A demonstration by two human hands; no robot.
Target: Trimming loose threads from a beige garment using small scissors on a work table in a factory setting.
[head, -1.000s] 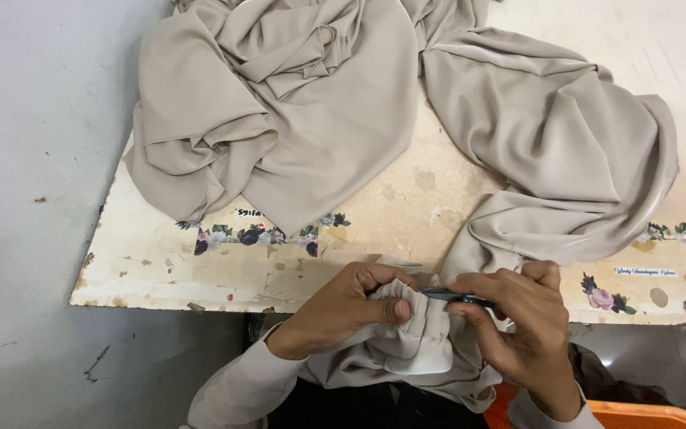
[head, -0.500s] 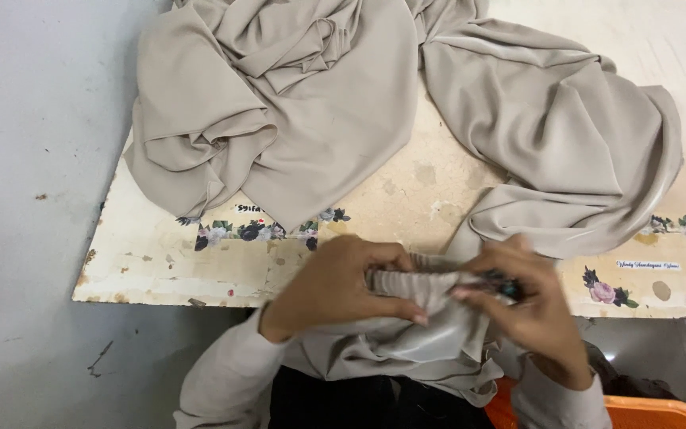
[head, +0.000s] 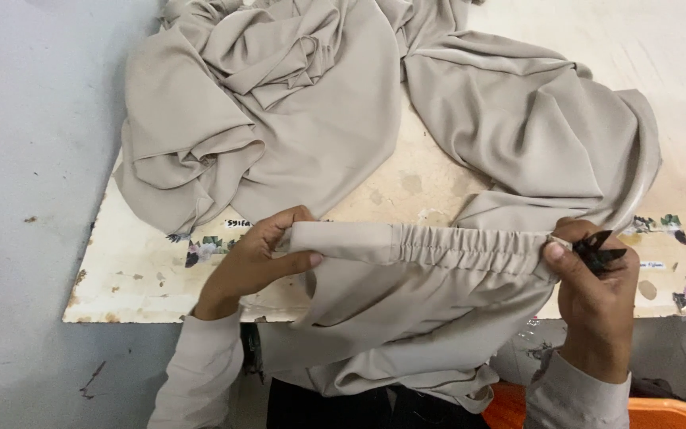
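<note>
Hands are spread wide apart, stretching a beige waistband [head: 430, 246] taut just above the near edge of the worn table [head: 144, 278]. The left hand [head: 252, 262] pinches the flat end of the band between thumb and fingers, while the right hand [head: 593, 290] grips the gathered elastic end and also has a small black clipper tool [head: 601, 250] tucked in its fingers. The rest of the beige garment [head: 319, 119] sprawls in big folds across the tabletop, with part hanging down over the person's lap.
</note>
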